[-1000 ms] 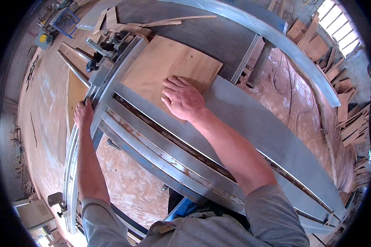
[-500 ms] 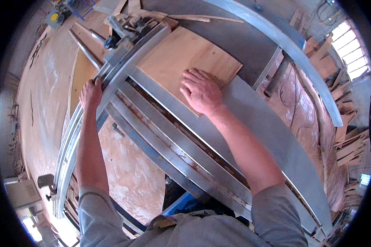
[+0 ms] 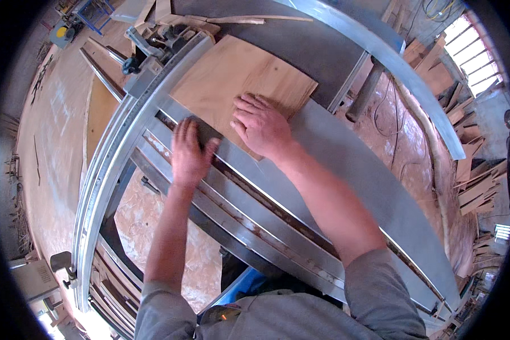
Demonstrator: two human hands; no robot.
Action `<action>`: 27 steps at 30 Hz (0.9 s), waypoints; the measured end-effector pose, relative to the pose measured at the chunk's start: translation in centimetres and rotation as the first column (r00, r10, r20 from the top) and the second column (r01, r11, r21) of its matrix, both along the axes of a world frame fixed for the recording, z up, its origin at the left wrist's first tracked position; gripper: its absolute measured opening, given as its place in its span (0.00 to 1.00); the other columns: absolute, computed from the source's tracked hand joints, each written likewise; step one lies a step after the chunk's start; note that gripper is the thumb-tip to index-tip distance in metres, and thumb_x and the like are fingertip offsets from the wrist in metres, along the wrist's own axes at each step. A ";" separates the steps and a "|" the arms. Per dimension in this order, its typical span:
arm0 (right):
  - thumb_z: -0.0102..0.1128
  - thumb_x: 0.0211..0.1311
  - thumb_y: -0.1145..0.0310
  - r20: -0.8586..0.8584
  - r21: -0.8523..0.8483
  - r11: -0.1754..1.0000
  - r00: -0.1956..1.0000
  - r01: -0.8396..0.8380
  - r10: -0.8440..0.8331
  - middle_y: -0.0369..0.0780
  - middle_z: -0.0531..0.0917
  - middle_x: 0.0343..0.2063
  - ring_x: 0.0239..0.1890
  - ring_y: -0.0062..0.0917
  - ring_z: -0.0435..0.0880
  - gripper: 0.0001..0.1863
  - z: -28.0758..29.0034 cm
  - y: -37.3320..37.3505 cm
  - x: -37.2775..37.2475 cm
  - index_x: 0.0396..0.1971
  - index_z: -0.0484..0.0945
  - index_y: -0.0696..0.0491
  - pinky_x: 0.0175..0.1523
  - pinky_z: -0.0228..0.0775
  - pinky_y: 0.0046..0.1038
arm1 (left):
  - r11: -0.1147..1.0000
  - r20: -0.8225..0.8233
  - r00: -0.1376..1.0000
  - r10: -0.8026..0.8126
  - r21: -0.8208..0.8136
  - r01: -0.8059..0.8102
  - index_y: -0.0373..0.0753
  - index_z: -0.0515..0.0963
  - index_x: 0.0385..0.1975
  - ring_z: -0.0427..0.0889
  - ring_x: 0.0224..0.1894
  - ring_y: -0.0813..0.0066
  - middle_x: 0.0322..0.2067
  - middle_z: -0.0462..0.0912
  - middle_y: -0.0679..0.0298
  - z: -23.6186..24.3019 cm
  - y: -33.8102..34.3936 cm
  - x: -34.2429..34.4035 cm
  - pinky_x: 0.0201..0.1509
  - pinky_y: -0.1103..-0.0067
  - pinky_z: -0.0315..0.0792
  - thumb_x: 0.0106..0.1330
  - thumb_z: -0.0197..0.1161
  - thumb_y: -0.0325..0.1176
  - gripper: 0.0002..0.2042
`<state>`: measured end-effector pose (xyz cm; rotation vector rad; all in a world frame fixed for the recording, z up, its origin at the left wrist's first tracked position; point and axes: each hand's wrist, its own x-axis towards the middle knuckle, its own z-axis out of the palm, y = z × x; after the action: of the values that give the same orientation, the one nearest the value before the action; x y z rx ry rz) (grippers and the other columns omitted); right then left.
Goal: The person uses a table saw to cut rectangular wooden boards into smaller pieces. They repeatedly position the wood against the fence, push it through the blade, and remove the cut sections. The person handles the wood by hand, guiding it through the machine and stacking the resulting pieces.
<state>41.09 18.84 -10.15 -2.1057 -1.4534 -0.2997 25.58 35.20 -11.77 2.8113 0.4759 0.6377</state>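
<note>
A flat wooden board [image 3: 221, 73] with a small knot lies on the grey metal table [image 3: 345, 164] of a machine, close to a metal fence rail [image 3: 116, 126]. My right hand [image 3: 262, 126] rests on the board near its right edge, fingers lightly spread, gripping nothing. By the board's near left edge is my left hand [image 3: 190, 153], fingers stretched forward and thumb apart. It is over the slotted metal rails; whether its fingertips touch the board I cannot tell. Both forearms reach in from below.
At the rail's far end sits a clamp-like stop with a black knob [image 3: 131, 66]. Thin wood strips [image 3: 232, 20] lie behind the board. A curved metal bar [image 3: 379, 48] spans the far right. Wood offcuts [image 3: 476, 195] are piled at right, with a cable [image 3: 392, 122] on the floor.
My left hand has let go of the fence rail and moved right to the board's near edge. My right hand stays on the board. The whole view has shifted slightly.
</note>
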 end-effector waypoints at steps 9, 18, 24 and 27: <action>0.58 0.60 0.59 -0.017 0.045 0.999 1.000 -0.006 0.007 0.44 0.80 0.51 0.59 0.38 0.73 0.16 -0.1 0.4 0.4 0.37 0.82 0.57 0.68 0.57 0.37 | 0.995 -0.094 0.991 0.094 0.032 -0.091 0.27 0.63 0.61 0.61 0.67 0.49 0.63 0.66 0.45 0.1 -1.4 1.8 0.70 0.62 0.56 0.59 0.60 0.59 0.42; 0.59 0.60 0.57 0.021 0.080 0.996 0.999 -0.035 0.034 0.47 0.81 0.48 0.57 0.39 0.75 0.18 -0.1 0.3 1.1 0.33 0.83 0.58 0.67 0.59 0.38 | 0.988 -0.129 0.980 0.153 0.027 -0.151 0.30 0.61 0.64 0.61 0.67 0.51 0.63 0.66 0.48 1.0 -2.4 2.3 0.68 0.61 0.58 0.60 0.58 0.62 0.43; 0.58 0.60 0.56 -0.004 0.084 0.996 1.000 -0.028 0.028 0.46 0.81 0.48 0.58 0.39 0.75 0.17 0.0 0.1 1.2 0.31 0.83 0.57 0.67 0.59 0.38 | 0.984 -0.121 0.977 0.178 0.019 -0.177 0.32 0.62 0.63 0.61 0.67 0.50 0.64 0.66 0.50 1.0 -2.8 2.6 0.66 0.59 0.59 0.59 0.58 0.63 0.42; 0.57 0.61 0.56 0.005 0.065 0.997 0.999 -0.043 0.043 0.45 0.81 0.48 0.58 0.39 0.74 0.17 0.1 0.1 1.3 0.31 0.83 0.56 0.67 0.59 0.38 | 0.986 -0.121 0.979 0.167 0.024 -0.165 0.32 0.63 0.63 0.61 0.67 0.50 0.64 0.66 0.50 0.8 -2.7 2.4 0.66 0.59 0.59 0.60 0.58 0.61 0.40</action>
<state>42.40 18.94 -10.10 -2.0204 -1.4694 -0.3308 27.95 32.53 -10.95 2.8557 0.7380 0.5027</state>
